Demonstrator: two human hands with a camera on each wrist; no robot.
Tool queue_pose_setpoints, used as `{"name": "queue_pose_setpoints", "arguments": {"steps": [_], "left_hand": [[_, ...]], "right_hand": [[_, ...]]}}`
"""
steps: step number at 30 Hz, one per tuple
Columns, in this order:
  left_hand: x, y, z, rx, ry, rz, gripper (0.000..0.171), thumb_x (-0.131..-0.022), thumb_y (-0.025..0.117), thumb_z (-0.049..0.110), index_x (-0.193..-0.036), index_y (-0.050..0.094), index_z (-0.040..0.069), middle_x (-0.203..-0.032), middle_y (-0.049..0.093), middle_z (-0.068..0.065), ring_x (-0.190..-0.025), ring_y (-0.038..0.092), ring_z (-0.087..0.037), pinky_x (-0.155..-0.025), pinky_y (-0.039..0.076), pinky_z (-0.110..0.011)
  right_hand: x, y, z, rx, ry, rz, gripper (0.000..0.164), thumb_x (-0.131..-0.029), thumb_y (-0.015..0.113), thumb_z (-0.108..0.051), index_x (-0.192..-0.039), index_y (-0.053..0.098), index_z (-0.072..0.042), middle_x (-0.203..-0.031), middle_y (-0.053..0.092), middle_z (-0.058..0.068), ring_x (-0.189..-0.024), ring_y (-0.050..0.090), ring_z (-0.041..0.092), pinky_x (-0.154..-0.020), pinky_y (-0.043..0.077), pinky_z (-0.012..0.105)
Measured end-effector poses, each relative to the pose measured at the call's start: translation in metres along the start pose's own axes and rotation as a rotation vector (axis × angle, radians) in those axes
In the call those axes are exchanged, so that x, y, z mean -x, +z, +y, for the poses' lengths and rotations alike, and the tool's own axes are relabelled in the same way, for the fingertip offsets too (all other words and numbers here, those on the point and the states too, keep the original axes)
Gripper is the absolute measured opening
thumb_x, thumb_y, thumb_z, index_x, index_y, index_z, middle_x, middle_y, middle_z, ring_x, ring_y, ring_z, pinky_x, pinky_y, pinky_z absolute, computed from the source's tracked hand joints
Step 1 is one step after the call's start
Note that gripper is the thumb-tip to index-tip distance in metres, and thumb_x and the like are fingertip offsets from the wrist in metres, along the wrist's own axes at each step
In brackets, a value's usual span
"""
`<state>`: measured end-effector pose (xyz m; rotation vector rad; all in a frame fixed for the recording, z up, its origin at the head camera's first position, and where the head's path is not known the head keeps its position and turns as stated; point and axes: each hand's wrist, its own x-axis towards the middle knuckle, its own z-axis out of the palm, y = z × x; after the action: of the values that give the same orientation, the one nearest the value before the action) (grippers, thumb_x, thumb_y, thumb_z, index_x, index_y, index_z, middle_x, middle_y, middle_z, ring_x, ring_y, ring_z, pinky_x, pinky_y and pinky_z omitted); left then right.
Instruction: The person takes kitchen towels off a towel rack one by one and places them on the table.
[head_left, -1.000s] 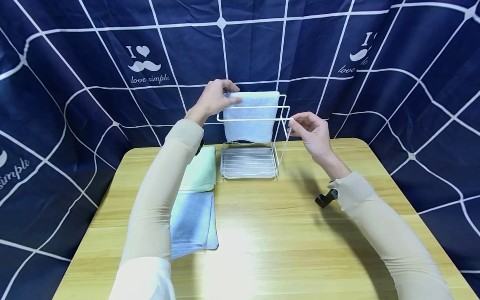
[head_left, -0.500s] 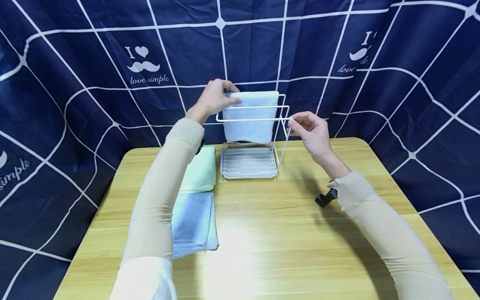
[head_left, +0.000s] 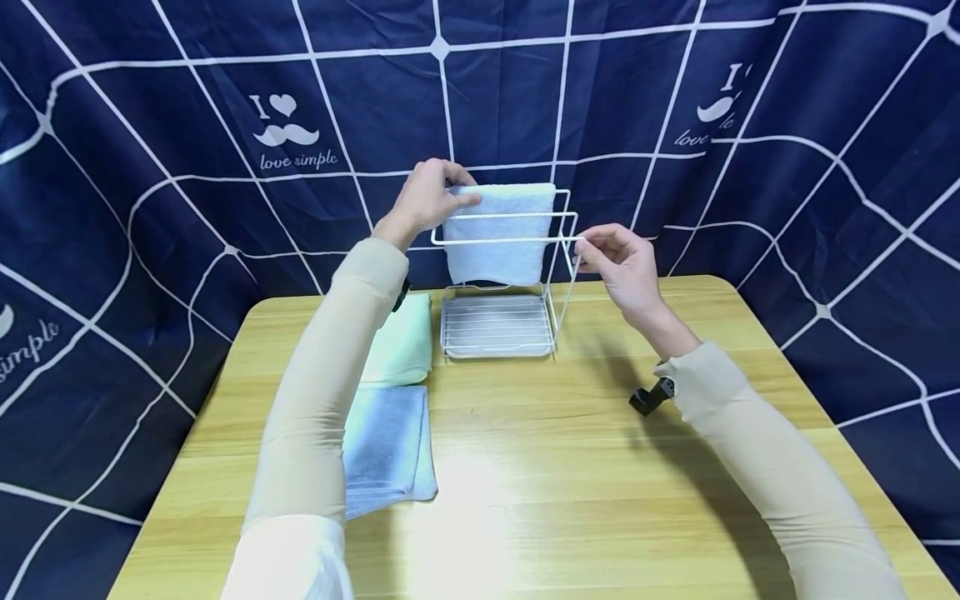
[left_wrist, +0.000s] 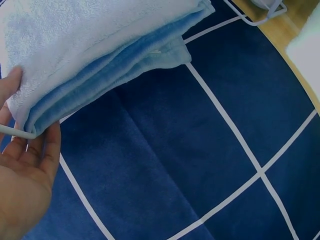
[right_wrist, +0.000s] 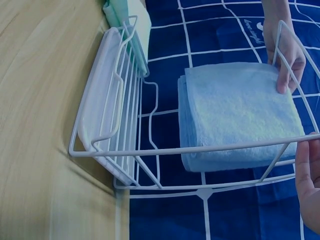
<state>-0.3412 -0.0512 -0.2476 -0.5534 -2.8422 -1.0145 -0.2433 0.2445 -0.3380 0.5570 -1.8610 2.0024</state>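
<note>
A light blue folded towel (head_left: pixel 498 260) hangs over the back upper bar of a white wire rack (right_wrist: pixel 200 150). At the towel's upper left corner, my left hand (head_left: pixel 427 198) pinches the folded cloth. In the left wrist view its thumb lies on top of the towel (left_wrist: pixel 100 45), and the other fingers are behind and under it, around the end of the bar. My right hand (head_left: pixel 624 265) pinches the front upper right corner of the rack between thumb and fingers. Several towel layers hang loose below the bar.
A white tray (right_wrist: pixel 97 90) sits in the rack's base. Left of the rack lie a folded pale green towel (head_left: pixel 405 343) and a folded blue cloth (head_left: pixel 386 437), partly behind the left arm. The wooden table (head_left: pixel 570 467) meets a dark blue curtain (head_left: pixel 510 92).
Both hands, the rack and the towel keep the same places. Only a very slight shift of the head view shows.
</note>
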Motion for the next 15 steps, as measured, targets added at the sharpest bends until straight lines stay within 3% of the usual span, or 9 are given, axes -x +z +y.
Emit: {"name": "queue_pose_setpoints", "arguments": {"steps": [15], "left_hand": [[0.0019, 0.0011, -0.0012, 0.039, 0.064, 0.069, 0.019, -0.098, 0.077, 0.026, -0.110, 0.083, 0.012, -0.123, 0.073, -0.004, -0.112, 0.061, -0.016, -0.104, 0.051, -0.032]], "right_hand": [[0.0005, -0.0007, 0.0016, -0.002, -0.009, -0.001, 0.008, -0.097, 0.073, -0.001, -0.101, 0.075, -0.007, -0.086, 0.074, -0.002, -0.074, 0.071, 0.009, -0.070, 0.062, 0.021]]}}
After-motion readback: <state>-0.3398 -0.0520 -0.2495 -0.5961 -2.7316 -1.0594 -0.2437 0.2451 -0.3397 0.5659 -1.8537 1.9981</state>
